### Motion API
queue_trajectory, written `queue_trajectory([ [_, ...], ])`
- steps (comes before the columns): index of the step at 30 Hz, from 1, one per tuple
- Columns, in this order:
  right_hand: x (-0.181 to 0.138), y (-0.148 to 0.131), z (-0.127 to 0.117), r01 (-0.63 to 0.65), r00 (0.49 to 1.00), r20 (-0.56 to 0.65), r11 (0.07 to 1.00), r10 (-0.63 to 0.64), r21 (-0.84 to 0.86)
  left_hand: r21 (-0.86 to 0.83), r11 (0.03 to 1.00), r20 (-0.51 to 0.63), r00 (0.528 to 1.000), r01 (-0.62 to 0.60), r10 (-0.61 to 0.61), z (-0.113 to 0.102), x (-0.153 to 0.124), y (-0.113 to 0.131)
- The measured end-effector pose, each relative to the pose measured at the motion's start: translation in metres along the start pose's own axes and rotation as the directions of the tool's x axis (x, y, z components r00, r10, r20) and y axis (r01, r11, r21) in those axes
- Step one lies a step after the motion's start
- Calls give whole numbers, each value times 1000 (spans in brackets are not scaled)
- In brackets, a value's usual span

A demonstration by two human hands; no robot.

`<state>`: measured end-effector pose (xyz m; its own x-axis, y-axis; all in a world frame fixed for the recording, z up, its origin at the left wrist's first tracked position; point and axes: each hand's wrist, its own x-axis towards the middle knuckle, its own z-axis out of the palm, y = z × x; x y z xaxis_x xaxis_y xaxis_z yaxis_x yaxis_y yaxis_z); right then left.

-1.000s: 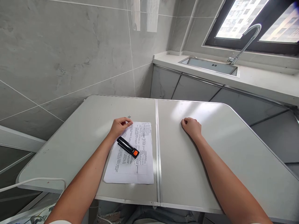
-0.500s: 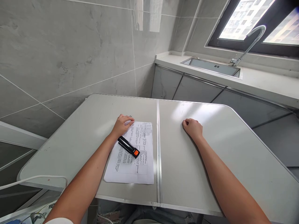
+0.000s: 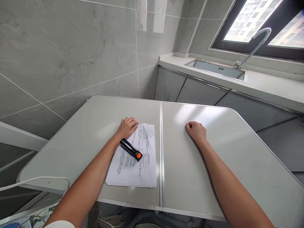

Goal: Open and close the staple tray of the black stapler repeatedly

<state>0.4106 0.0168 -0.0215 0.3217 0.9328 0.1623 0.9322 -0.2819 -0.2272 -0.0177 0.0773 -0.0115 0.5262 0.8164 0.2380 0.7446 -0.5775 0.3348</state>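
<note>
A black stapler (image 3: 131, 149) with an orange end lies slantwise on printed sheets of paper (image 3: 133, 177), left of the table's middle seam. My left hand (image 3: 127, 127) rests over the top left corner of the paper, fingers stretched and palm down, its wrist close to the stapler's far end. A tiny dark object (image 3: 133, 118) is just past its fingertips, too small to name. On the table's right half, my right hand (image 3: 196, 131) rests curled in a loose fist, apart from the paper, with nothing visible in it.
The pale folding table (image 3: 185, 177) has a metal seam down its middle. A white cable (image 3: 42, 178) crosses its left front edge. Behind stand a grey tiled wall (image 3: 71, 47), a counter with a sink (image 3: 218, 68) and a tap (image 3: 256, 47) beneath a window.
My left hand has flattened and shifted slightly right over the paper's corner, its fingers lower than before. The stapler, paper and my right hand stay where they were.
</note>
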Motion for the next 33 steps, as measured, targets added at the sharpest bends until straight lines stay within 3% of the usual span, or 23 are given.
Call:
queue_trajectory([
  [5,-5,-13,-4,42,999,-30,989,-38,140,-51,998,-40,998,44,-46,-3,1,4],
  [10,-38,-69,-17,260,959,-13,859,-283,441,-107,993,-68,996,48,-56,-4,1,5],
  [13,-70,-107,-27,283,880,131,726,-456,627,-126,991,-76,995,51,-61,-6,0,6],
  [16,-95,-132,-34,205,771,262,616,-580,761,-142,988,-70,995,58,-69,-7,0,7],
  [18,-104,-139,-35,149,725,291,554,-625,819,-154,986,-64,995,66,-76,-7,0,6],
  [23,-107,-143,-30,44,738,275,451,-616,891,-200,979,-80,995,50,-67,-6,0,5],
  [26,-109,-144,-26,31,722,259,404,-642,914,-280,960,-112,992,22,-55,-7,0,4],
  [29,-112,-146,-23,16,702,295,428,-648,903,-343,939,-192,978,8,-78,-9,-1,5],
  [33,-116,-148,-20,18,712,332,489,-618,872,-388,922,-333,929,18,-159,-14,-2,7],
])
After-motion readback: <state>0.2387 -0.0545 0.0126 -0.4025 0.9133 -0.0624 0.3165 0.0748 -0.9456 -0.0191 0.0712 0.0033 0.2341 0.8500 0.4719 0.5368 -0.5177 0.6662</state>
